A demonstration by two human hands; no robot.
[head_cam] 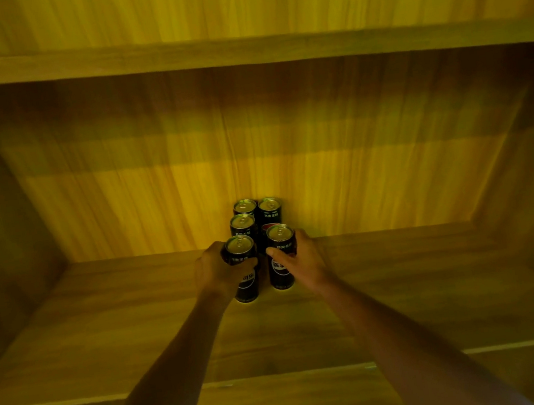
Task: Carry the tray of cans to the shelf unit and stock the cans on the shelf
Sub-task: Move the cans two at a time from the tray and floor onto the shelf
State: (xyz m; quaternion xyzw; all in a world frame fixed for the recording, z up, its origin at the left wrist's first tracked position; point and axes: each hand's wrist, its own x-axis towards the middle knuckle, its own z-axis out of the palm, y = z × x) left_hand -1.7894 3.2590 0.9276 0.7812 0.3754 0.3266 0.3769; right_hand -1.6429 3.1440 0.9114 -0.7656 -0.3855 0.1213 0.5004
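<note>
Shelf board point(104, 330), lower frame: tan-brown wood grain, streaks running left to right.
Back panel point(356, 161), centre: yellow wood grain, vertical streaks, crossed by darker and brighter horizontal bands.
Upper shelf edge point(236, 51), top: olive-tan.
Front left can point(247, 288): black, white characters and emblem, pale metallic lid.
Front right can point(281, 278): black, white lettering, pale metallic lid.
Rear cans point(270, 214): black, white characters, pale lids. A red patch shows mid-cluster.

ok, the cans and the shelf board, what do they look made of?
Cans: probably aluminium, going by the bare silvery lids with pull tabs and glossy black printed walls. Shelf board: wood-grain, matte finish. Solid wood or laminate, cannot tell.
</note>
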